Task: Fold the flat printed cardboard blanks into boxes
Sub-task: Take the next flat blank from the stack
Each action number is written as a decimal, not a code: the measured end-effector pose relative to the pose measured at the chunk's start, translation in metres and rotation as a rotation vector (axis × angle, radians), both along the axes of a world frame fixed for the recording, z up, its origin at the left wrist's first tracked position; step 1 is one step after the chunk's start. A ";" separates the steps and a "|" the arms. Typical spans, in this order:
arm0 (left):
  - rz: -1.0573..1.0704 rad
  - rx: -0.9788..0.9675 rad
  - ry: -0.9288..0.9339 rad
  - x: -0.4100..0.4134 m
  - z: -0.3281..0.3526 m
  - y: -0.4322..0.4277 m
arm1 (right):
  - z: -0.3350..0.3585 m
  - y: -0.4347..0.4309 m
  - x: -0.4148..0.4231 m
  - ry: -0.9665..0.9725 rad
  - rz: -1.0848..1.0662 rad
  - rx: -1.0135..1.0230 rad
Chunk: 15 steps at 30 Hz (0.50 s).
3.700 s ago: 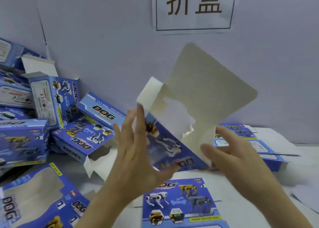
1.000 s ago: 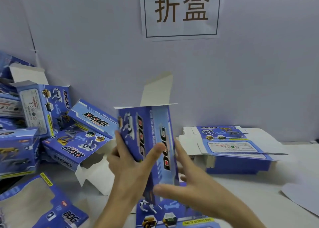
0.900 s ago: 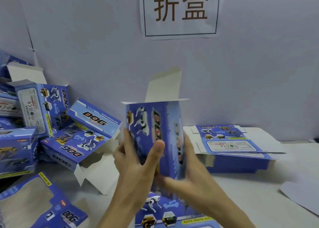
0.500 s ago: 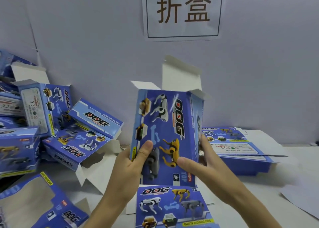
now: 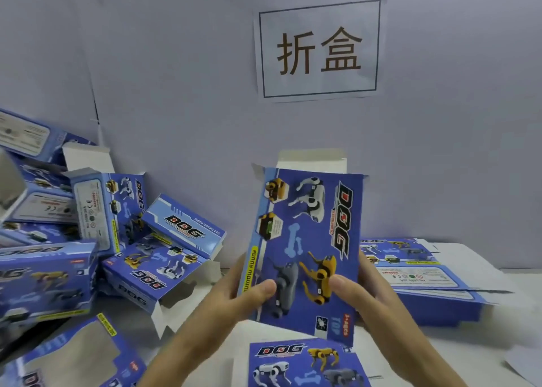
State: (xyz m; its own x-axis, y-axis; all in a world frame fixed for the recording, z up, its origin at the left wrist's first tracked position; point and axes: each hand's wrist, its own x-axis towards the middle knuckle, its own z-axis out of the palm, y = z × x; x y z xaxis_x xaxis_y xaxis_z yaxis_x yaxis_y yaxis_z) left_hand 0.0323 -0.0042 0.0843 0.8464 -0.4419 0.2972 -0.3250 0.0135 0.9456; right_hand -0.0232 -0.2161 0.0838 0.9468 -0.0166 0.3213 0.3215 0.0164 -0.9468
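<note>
You hold box (image 5: 305, 249) upright above table (image 5: 522, 313), printed face toward you. Left hand (image 5: 231, 298) grasps lower left edge, thumb on front. Right hand (image 5: 372, 298) grasps lower right edge, thumb on front. Top flap (image 5: 312, 159) stands open; bottom end hidden.

Risks:
- Squeeze too hard: walls bow, box collapses flat.
- Rush flap tuck: side tabs crease or catch.
- Slacken grip: box drops onto blank (image 5: 305, 363) below.
</note>
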 end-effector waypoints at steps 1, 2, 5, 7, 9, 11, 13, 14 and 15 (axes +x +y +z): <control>-0.076 0.024 0.045 -0.002 0.004 0.004 | 0.001 -0.001 0.000 0.018 0.006 0.006; -0.114 0.029 0.066 -0.004 0.006 0.007 | 0.001 -0.003 0.000 0.039 0.011 0.001; -0.075 -0.029 0.063 -0.003 0.010 0.019 | 0.005 -0.003 -0.002 0.089 0.057 -0.042; -0.004 -0.051 0.068 0.000 0.024 0.029 | 0.008 -0.004 -0.002 0.107 0.067 -0.058; 0.073 -0.164 0.015 0.009 0.052 0.045 | 0.009 -0.004 0.000 0.110 0.048 -0.074; 0.198 -0.455 -0.048 0.028 0.092 0.070 | 0.008 -0.002 0.002 0.116 0.012 -0.098; 0.237 -0.795 -0.085 0.044 0.134 0.094 | 0.008 0.003 0.000 0.123 -0.023 -0.110; 0.223 -0.885 -0.092 0.049 0.149 0.100 | 0.007 0.005 -0.001 0.117 -0.045 -0.148; 0.214 -0.908 -0.084 0.055 0.157 0.102 | 0.007 0.007 -0.003 0.110 -0.064 -0.205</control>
State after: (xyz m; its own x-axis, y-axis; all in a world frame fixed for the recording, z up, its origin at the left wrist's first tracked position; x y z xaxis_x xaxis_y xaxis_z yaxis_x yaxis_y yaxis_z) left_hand 0.0870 0.0974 0.2409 0.8432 0.1521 0.5156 -0.4725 0.6672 0.5758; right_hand -0.0259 -0.2094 0.0908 0.9754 -0.0229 0.2194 0.2108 -0.1971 -0.9575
